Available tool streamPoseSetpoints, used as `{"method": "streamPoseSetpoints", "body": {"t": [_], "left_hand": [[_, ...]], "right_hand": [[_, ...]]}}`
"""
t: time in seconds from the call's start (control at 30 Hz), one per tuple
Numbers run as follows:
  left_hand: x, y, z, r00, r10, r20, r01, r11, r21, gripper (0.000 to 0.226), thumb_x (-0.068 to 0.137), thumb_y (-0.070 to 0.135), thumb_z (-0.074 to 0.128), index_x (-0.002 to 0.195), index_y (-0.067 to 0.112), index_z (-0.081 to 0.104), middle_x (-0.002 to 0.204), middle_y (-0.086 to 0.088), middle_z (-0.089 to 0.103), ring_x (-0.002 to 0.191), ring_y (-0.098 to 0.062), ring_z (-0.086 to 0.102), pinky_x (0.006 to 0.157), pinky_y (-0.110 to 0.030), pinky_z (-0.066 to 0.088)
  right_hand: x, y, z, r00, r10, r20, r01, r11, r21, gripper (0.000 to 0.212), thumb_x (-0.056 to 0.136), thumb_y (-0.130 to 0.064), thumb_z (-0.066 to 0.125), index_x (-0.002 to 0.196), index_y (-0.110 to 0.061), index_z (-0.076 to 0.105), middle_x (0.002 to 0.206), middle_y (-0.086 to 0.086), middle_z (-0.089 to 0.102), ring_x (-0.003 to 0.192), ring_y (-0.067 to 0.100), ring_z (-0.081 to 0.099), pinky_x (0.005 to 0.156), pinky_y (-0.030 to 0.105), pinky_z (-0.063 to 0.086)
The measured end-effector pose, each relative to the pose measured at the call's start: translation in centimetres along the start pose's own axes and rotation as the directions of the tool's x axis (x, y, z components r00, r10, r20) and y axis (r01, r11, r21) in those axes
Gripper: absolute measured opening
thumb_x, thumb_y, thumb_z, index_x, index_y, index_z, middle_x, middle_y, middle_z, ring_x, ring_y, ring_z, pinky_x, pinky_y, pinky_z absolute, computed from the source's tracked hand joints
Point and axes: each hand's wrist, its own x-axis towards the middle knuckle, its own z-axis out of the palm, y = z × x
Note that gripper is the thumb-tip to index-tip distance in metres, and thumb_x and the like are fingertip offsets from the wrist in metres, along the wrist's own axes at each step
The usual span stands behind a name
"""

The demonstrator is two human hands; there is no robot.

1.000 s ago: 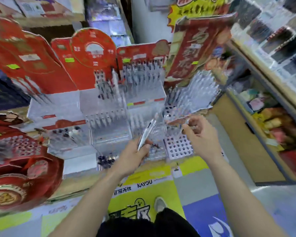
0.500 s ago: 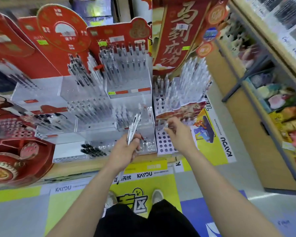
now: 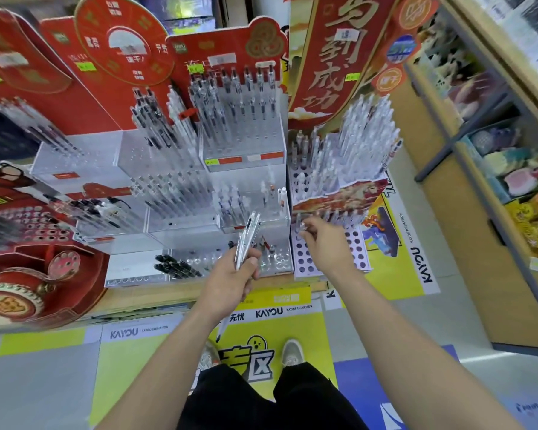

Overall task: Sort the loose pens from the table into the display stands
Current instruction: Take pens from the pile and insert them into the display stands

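Note:
My left hand point(image 3: 233, 274) grips a small bundle of clear white pens point(image 3: 248, 235), their tips pointing up and away over the front of the clear acrylic stands point(image 3: 180, 225). My right hand point(image 3: 322, 243) pinches one clear pen point(image 3: 299, 223) at the lower tier of the white stand with round holes point(image 3: 354, 252), just below its red printed band. That stand's upper tiers hold several clear pens point(image 3: 361, 144). Several black pens point(image 3: 174, 265) lie in the low clear tray at the front.
Red cardboard backboards point(image 3: 121, 57) rise behind the stands. A red drum-shaped display point(image 3: 22, 274) sits at the left. The wooden table edge point(image 3: 156, 299) runs in front of me. Shelves of goods point(image 3: 510, 169) line the right side, across a floor aisle.
The view has shifted right and down and sharpened. My right hand has moved down to the lower holes of the white stand. My left hand keeps its bundle in much the same place.

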Motion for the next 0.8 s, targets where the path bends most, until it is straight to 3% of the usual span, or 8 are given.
{"method": "streamPoseSetpoints", "body": {"t": [0.13, 0.23, 0.33, 0.43, 0.5, 0.63, 0.8], "left_hand": [[-0.4, -0.4, 0.1, 1.0, -0.003, 0.002, 0.003, 1.0, -0.005, 0.013, 0.107, 0.013, 0.047, 0.111, 0.015, 0.059, 0.071, 0.0, 0.058, 0.051, -0.013, 0.042, 0.045, -0.024, 0.032], [-0.7, -0.4, 0.5, 1.0, -0.008, 0.014, 0.008, 1.0, -0.027, 0.013, 0.107, 0.012, 0.046, 0.111, 0.014, 0.058, 0.07, -0.001, 0.057, 0.05, -0.014, 0.041, 0.044, -0.023, 0.031], [-0.6, -0.5, 1.1, 0.999, -0.004, 0.036, 0.004, 1.0, -0.015, 0.014, 0.107, 0.011, 0.046, 0.111, 0.015, 0.059, 0.071, -0.002, 0.057, 0.05, -0.015, 0.041, 0.044, -0.023, 0.031], [-0.2, -0.6, 2.2, 0.997, 0.005, 0.073, -0.005, 1.0, 0.001, 0.013, 0.107, 0.011, 0.046, 0.112, 0.014, 0.058, 0.071, -0.002, 0.058, 0.049, -0.017, 0.039, 0.044, -0.026, 0.03], [0.1, -0.6, 3.0, 0.996, 0.011, 0.088, -0.012, 1.0, 0.012, 0.012, 0.107, 0.012, 0.047, 0.111, 0.015, 0.058, 0.07, -0.001, 0.058, 0.048, -0.018, 0.038, 0.043, -0.027, 0.029], [0.1, -0.6, 3.9, 0.993, 0.012, 0.116, -0.012, 1.0, -0.002, 0.011, 0.107, 0.014, 0.047, 0.112, 0.017, 0.057, 0.07, 0.0, 0.059, 0.048, -0.017, 0.039, 0.045, -0.028, 0.028], [-0.4, -0.1, 4.2, 0.99, 0.05, 0.131, -0.049, 0.999, -0.013, 0.01, 0.108, 0.016, 0.046, 0.115, 0.016, 0.054, 0.069, 0.006, 0.059, 0.048, -0.015, 0.04, 0.044, -0.026, 0.03]], "right_hand": [[0.1, -0.4, -0.1, 1.0, 0.022, 0.014, -0.022, 1.0, -0.001, 0.022, 0.097, -0.017, 0.068, 0.116, -0.007, 0.07, 0.095, 0.014, 0.075, 0.081, 0.026, 0.07, 0.076, 0.043, 0.059], [-0.5, -1.4, -1.3, 0.996, 0.084, 0.015, -0.085, 0.996, 0.032, 0.025, 0.097, -0.023, 0.068, 0.115, -0.006, 0.069, 0.1, 0.01, 0.075, 0.077, 0.019, 0.065, 0.076, 0.032, 0.056], [-1.9, -3.2, -3.2, 0.997, 0.061, -0.049, -0.055, 0.992, 0.115, 0.025, 0.097, -0.032, 0.067, 0.112, -0.012, 0.071, 0.09, -0.002, 0.072, 0.075, 0.012, 0.063, 0.073, 0.032, 0.055], [-3.0, -5.6, -4.2, 0.996, 0.001, 0.092, -0.023, 0.97, 0.243, 0.029, 0.098, -0.034, 0.065, 0.122, -0.019, 0.069, 0.087, -0.014, 0.068, 0.081, 0.006, 0.066, 0.078, 0.03, 0.056], [-3.1, -6.3, -4.1, 0.987, -0.013, 0.16, -0.033, 0.959, 0.281, 0.035, 0.097, -0.036, 0.066, 0.128, -0.019, 0.065, 0.092, -0.011, 0.071, 0.085, 0.005, 0.066, 0.082, 0.027, 0.055], [-2.6, -6.3, -4.1, 0.977, 0.031, 0.213, -0.102, 0.938, 0.33, 0.03, 0.094, -0.024, 0.071, 0.121, -0.017, 0.061, 0.097, -0.004, 0.071, 0.08, 0.003, 0.065, 0.078, 0.022, 0.052], [-2.4, -5.6, -4.9, 0.981, 0.023, 0.192, -0.121, 0.846, 0.518, 0.022, 0.088, -0.011, 0.077, 0.098, -0.019, 0.06, 0.077, -0.003, 0.073, 0.077, 0.012, 0.07, 0.078, 0.029, 0.057]]}}
